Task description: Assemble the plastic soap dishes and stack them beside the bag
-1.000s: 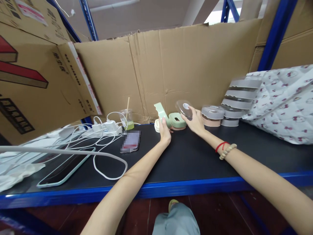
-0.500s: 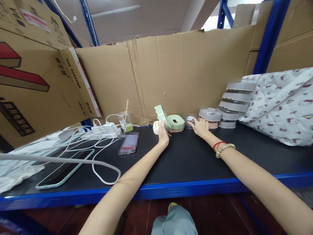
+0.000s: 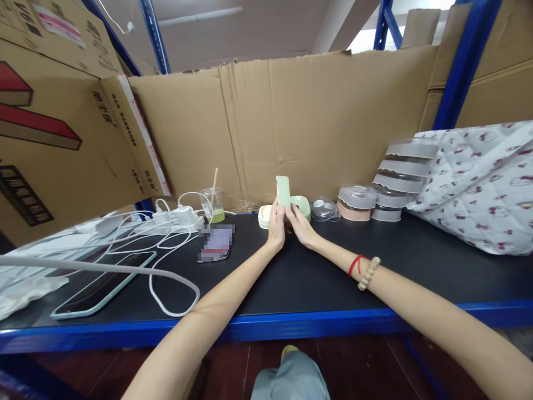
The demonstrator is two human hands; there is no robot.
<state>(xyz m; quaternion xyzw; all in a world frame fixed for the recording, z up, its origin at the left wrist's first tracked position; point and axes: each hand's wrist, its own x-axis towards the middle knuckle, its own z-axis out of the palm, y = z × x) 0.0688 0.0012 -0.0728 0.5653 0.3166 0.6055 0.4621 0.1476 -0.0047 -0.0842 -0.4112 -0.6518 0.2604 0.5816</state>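
My left hand holds a pale green plastic piece upright above the black tabletop. My right hand presses against the same piece from the right, its fingers together and pointing up. Behind my right hand is a green rounded case, partly covered by the fingers. A cream-coloured case sits just left of my left hand. A clear lid lies on the table to the right of the green case.
Grey and peach cases and a leaning stack of grey ones stand beside a patterned quilted bag. On the left are a cup with green liquid, two phones, a white power strip and tangled cables. Cardboard rises behind.
My right hand has left the clear lid and moved left to the green piece. The piece has turned more upright in my left hand.
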